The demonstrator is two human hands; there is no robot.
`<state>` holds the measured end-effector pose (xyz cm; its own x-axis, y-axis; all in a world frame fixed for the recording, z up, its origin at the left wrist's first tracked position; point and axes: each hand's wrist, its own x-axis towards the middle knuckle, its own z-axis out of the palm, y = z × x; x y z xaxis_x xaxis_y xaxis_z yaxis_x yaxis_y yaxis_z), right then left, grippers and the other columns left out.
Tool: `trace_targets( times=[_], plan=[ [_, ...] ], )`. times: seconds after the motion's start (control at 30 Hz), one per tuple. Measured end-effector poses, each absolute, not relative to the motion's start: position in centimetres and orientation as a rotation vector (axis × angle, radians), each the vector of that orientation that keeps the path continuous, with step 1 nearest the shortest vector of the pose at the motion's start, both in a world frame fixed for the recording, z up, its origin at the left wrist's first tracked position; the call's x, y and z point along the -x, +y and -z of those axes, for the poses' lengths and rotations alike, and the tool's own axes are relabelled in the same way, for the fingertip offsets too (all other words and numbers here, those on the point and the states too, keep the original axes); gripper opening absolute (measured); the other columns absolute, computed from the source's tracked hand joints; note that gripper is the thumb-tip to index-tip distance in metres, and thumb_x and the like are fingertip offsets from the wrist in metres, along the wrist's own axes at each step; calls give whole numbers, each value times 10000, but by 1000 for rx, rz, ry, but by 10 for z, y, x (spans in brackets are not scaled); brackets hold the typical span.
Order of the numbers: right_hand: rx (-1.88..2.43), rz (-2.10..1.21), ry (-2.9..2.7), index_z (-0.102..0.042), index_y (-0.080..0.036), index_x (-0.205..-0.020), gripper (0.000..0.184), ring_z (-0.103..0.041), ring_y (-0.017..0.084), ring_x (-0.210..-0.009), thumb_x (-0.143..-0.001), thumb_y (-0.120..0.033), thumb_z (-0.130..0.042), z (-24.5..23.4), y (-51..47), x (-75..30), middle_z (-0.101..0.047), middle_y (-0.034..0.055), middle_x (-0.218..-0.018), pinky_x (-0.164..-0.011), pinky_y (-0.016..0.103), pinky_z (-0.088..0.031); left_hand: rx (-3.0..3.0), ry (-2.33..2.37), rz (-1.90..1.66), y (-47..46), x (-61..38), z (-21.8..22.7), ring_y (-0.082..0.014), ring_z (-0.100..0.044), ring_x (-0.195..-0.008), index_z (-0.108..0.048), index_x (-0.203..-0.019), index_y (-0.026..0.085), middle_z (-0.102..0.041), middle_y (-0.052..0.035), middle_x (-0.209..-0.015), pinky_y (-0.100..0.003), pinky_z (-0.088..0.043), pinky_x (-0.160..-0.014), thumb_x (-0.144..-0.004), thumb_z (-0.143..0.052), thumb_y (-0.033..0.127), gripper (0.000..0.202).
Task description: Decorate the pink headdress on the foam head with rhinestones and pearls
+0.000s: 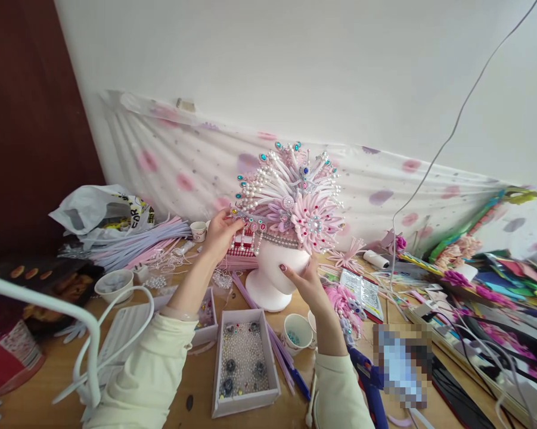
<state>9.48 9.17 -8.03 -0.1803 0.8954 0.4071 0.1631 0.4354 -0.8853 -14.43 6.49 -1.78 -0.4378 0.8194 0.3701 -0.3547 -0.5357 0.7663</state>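
A white foam mannequin head [275, 265] stands upright on the table and wears a pink and white headdress [290, 202] with flowers, pearl strands and coloured gems. My left hand [223, 233] pinches the headdress's gem-trimmed left edge, where short bead tassels hang. With the thumb against its front, my right hand [307, 280] grips the right side of the foam head, below the big pink flower [315, 223]. The other right fingers are mostly hidden behind the head. In front of it sits a white box [245, 363] of pearls and dark beads.
Paper cups [297, 333] with beads stand near my right wrist. A blue glue gun [367, 375] lies beside my right sleeve. Pipe cleaners [134, 244] are piled at left, near a bent white tube [92, 333]. Craft supplies and cables [474, 322] crowd the right side.
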Motion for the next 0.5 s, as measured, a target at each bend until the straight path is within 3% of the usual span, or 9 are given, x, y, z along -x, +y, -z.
trace_targets(
  times=[0.27, 0.4, 0.5],
  plan=[
    [914, -890, -1640, -469, -233, -1453, 948, -579, 362, -1342, -700, -689, -820, 77, 93, -94, -631, 167, -1398, -1166, 550, -458, -958, 729, -1979, 67, 139, 20, -235, -746, -944, -682, -902, 191, -771, -18, -848, -352, -558, -896, -555, -904, 291, 425],
    [913, -871, -1640, -473, -228, -1445, 933, -581, 358, -1337, -702, -673, -822, 77, 93, -93, -613, 177, -1414, -1191, 558, -421, -930, 722, -1940, 69, 137, 22, -250, -757, -837, -666, -856, 194, -756, -18, -808, -402, -605, -826, -520, -931, 305, 442],
    [909, -858, -1638, -472, -229, -1445, 941, -570, 357, -1344, -699, -681, -823, 78, 93, -93, -605, 172, -1425, -1198, 557, -406, -907, 722, -1968, 72, 136, 21, -231, -754, -804, -647, -848, 200, -744, 3, -781, -383, -611, -811, -465, -958, 272, 499]
  ],
)
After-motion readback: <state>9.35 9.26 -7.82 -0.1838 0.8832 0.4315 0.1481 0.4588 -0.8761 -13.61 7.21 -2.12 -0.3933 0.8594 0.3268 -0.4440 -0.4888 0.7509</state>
